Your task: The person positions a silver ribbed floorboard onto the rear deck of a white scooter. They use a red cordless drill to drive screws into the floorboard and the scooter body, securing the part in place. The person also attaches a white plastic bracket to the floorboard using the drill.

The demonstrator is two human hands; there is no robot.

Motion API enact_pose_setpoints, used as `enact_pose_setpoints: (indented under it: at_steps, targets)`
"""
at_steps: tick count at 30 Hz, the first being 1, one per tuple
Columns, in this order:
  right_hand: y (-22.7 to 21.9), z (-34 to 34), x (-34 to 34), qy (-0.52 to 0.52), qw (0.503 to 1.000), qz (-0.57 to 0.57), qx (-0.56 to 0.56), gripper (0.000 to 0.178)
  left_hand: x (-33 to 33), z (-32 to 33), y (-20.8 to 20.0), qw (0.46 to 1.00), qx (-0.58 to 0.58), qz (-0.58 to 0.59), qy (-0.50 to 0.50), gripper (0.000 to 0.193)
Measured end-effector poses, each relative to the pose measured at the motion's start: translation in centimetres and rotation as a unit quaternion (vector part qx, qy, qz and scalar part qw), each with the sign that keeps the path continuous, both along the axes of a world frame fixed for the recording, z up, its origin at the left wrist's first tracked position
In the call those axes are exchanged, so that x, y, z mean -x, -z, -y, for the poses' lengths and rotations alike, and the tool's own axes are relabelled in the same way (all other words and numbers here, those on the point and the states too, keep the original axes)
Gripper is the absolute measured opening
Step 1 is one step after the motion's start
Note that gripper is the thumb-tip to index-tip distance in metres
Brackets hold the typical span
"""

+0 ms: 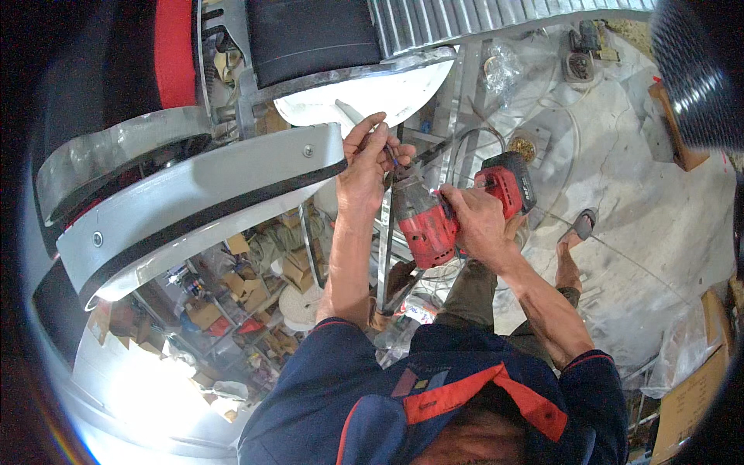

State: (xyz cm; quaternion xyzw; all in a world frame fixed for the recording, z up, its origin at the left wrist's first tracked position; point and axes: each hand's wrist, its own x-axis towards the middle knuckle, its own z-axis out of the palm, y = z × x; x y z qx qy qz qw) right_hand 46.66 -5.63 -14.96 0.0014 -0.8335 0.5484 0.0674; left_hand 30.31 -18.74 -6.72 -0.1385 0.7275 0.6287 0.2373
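Observation:
My right hand (480, 225) is wrapped round the handle of a red and grey cordless drill (425, 231), with its black battery (515, 184) out to the right. The drill's nose points up, close to my left hand (366, 164). The fingers of that hand are pinched together just in front of the nose, round something thin and dark that they mostly hide. Beside my left wrist ends a curved grey panel (209, 177) with screws in its face. Beyond my fingertips is a white curved cover (403, 89) under a black padded part.
A ribbed metal piece (496, 19) spans the top. Metal frame legs (385, 256) stand below my hands. Boxes and clutter (244, 291) lie on the lower left. On the right floor are a bowl of small brass-coloured parts (523, 147), a hose and a cardboard box (690, 395).

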Motion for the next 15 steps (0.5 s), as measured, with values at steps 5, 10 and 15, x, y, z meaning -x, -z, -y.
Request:
enact_pose_setpoints:
  at_steps: [5, 10, 15]
  targets:
    - [0.2, 1.3, 1.5, 0.003, 1.0, -0.001, -0.022, 0.05, 1.8, 0.4, -0.2, 0.997, 0.067, 0.032, -0.014, 0.034]
    - [0.5, 2.6, 2.9, 0.008, 1.0, -0.009, -0.019, 0.047, 3.0, 1.3, -0.2, 0.994, 0.097, 0.011, 0.038, 0.04]
    - [0.6, 3.6, 4.0, 0.014, 1.0, -0.001, -0.022, 0.045, 3.9, 1.7, -0.5, 0.998, 0.059, -0.001, 0.013, 0.031]
